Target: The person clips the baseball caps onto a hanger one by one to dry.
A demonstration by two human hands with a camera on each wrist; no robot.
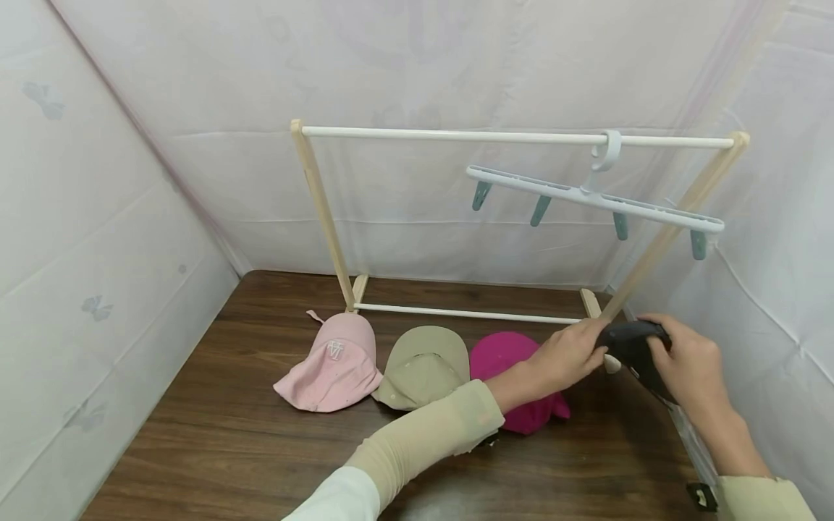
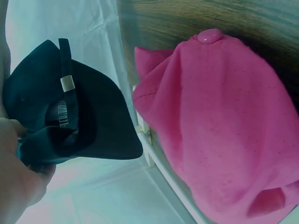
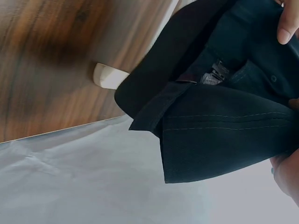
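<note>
A black baseball cap (image 1: 635, 349) is held up between both hands over the right end of the table. My left hand (image 1: 565, 356) grips its left side, the arm reaching across above the magenta cap (image 1: 498, 354). On the opposite side, my right hand (image 1: 692, 367) holds the cap with fingers curled over it. The left wrist view shows the black cap's back strap (image 2: 69, 98) with a metal buckle. Its inside and a printed label (image 3: 215, 73) face the right wrist camera.
A pink cap (image 1: 339, 362) and an olive cap (image 1: 426, 365) lie in a row with the magenta one. Behind them stands a wooden rack with a white top rail (image 1: 456, 135). A pale blue hanger (image 1: 586, 195) with several clips hangs from it, tilted. Fabric walls (image 1: 782, 304) enclose the table.
</note>
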